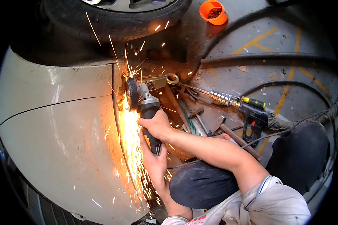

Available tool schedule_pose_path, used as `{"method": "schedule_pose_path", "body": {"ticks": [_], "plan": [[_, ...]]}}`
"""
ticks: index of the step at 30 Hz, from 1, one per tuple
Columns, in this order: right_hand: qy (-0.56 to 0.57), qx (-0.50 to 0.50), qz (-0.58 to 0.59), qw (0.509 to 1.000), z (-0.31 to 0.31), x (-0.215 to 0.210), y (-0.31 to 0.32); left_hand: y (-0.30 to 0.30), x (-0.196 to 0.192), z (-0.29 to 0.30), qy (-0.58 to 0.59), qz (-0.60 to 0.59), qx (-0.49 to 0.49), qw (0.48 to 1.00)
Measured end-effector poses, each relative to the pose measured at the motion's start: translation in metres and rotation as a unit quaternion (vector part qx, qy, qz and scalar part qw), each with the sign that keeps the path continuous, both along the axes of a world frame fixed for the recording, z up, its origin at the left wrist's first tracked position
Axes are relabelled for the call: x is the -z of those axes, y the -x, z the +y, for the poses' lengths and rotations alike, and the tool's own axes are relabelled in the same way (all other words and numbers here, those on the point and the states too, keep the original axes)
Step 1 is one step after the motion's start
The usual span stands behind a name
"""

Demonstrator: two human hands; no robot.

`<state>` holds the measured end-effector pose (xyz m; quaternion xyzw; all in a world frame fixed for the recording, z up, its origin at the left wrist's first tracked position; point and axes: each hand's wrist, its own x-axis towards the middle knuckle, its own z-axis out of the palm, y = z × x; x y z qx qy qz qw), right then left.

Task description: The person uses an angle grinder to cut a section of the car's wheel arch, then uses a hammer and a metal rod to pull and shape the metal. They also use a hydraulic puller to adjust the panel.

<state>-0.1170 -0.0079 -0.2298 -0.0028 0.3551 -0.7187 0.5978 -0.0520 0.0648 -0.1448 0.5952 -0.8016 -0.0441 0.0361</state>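
Observation:
An angle grinder (150,108) with a grey gear head and a dark body is held in both my hands. My right hand (157,124) wraps the body just behind the gear head. Lower down, my left hand (154,160) grips the rear of the body. The dark disc and guard (132,93) face the edge of a pale car body panel (60,123). Bright sparks (131,138) stream down along this edge and scatter upward, hiding the contact spot. Beside the gear head is a metal clamp piece (157,81) linked to a ring-ended rod (172,78).
A wheel (116,20) is at the top. A pistol-grip pulling tool (253,114), a screwdriver (253,102) and hammers (229,131) lie right of my hands. Black hoses (266,57) cross the grey floor. An orange bucket (214,13) stands at the back. My knees are close by.

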Motion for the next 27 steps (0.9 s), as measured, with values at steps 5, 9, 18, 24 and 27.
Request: {"method": "schedule_pose_path", "body": {"ticks": [5, 9, 18, 24, 27], "plan": [[-0.004, 0.008, 0.005, 1.000, 0.004, -0.005, 0.005, 0.013, -0.006, 0.006, -0.052, 0.020, -0.076, 0.996], [-0.005, 0.029, 0.002, 1.000, 0.006, -0.010, 0.003, -0.011, 0.002, -0.001, -0.037, 0.063, -0.022, 0.997], [-0.026, 0.044, 0.005, 0.999, -0.010, 0.001, -0.003, -0.001, 0.001, -0.002, -0.015, 0.037, 0.001, 0.999], [-0.023, 0.051, -0.027, 0.998, 0.024, -0.013, 0.016, 0.010, -0.008, 0.013, 0.028, -0.076, 0.034, 0.996], [0.027, 0.066, -0.063, 0.996, 0.022, 0.009, 0.015, 0.024, -0.009, 0.021, 0.000, -0.078, 0.051, 0.996]]}}
